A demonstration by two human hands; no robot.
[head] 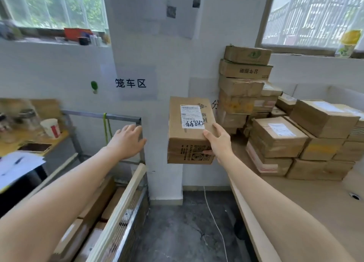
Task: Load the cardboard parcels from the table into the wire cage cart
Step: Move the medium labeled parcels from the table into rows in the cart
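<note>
Right hand [217, 141] gripping cardboard parcel [190, 129] at its near right corner, left hand [128, 138] open, empty

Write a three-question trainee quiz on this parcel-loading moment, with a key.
1. True or false: the left hand holds a parcel.
2. Multiple choice: the labelled parcel gripped by the right hand is: A) in the air between the table and the cart; B) lying on the floor; C) on the windowsill.
3. Short answer: what already lies in the cart?
Key: 1 false; 2 A; 3 other parcels.
</note>
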